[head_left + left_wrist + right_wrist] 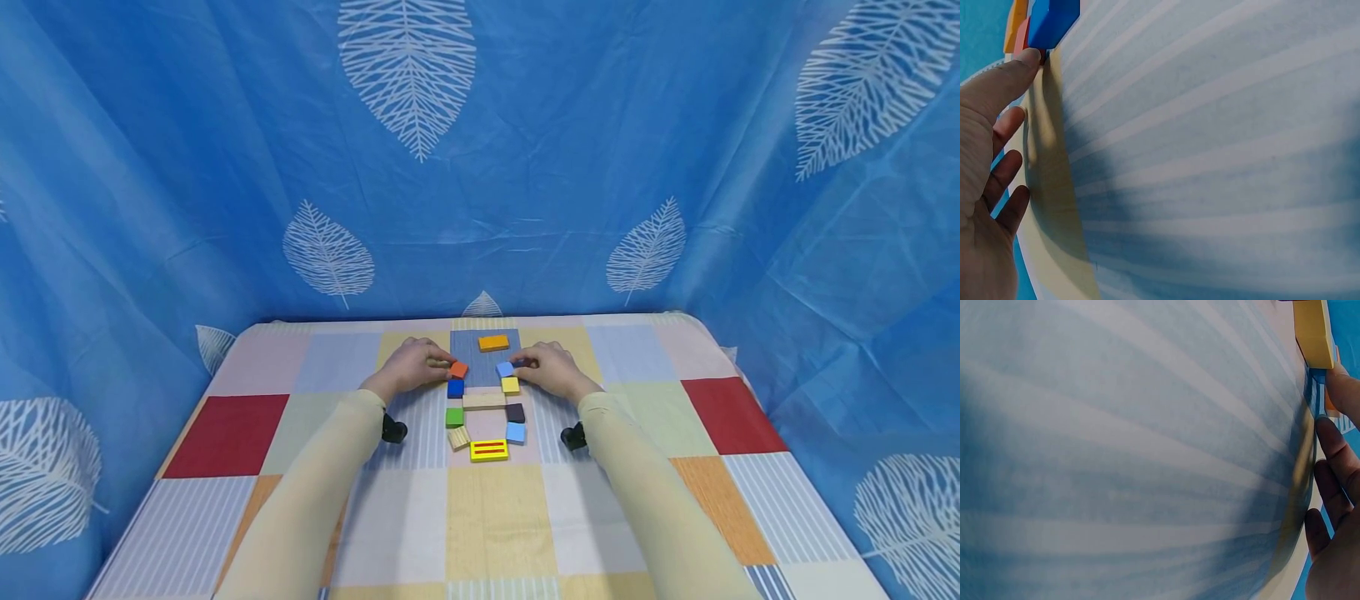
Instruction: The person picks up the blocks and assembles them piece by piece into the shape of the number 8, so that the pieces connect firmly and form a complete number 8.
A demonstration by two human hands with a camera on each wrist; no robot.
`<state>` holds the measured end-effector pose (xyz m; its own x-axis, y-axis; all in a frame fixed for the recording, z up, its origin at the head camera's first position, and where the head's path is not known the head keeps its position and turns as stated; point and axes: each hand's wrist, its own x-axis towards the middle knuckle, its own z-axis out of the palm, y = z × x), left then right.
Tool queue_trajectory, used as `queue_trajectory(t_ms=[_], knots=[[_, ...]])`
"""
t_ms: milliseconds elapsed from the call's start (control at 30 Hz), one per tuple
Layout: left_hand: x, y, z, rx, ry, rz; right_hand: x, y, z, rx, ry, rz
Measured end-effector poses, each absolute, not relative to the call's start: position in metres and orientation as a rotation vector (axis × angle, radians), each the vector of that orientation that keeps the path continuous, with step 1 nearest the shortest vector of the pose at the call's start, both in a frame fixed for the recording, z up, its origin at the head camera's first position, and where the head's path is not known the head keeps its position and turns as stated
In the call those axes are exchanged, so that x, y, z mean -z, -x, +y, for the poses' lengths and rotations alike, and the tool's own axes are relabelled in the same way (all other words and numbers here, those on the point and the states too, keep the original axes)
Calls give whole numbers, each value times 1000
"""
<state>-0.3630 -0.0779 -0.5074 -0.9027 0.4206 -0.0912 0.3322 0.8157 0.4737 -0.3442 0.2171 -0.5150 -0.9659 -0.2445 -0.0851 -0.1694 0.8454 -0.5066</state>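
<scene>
My left hand pinches a small orange-red block between thumb and fingers, its other fingers spread beside it. A dark blue block stands just nearer than that block; in the left wrist view the blue block partly hides the red one by the thumb tip. Opposite, my right hand pinches a light blue block. A yellow block sits right in front of it, and this yellow block covers most of the light blue one in the right wrist view.
Between the hands lies a ring of blocks: green, striped wood, yellow with red stripes, light blue and black. A wooden bar crosses it. An orange-yellow block lies beyond. Blue curtain surrounds the patchwork-covered table.
</scene>
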Motion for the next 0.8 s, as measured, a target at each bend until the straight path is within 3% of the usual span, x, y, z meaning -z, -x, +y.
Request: queue_trajectory(t_ms=[800], knots=[[503,359,-78,-654,-609,2808,513,340,215,761,336,2898]])
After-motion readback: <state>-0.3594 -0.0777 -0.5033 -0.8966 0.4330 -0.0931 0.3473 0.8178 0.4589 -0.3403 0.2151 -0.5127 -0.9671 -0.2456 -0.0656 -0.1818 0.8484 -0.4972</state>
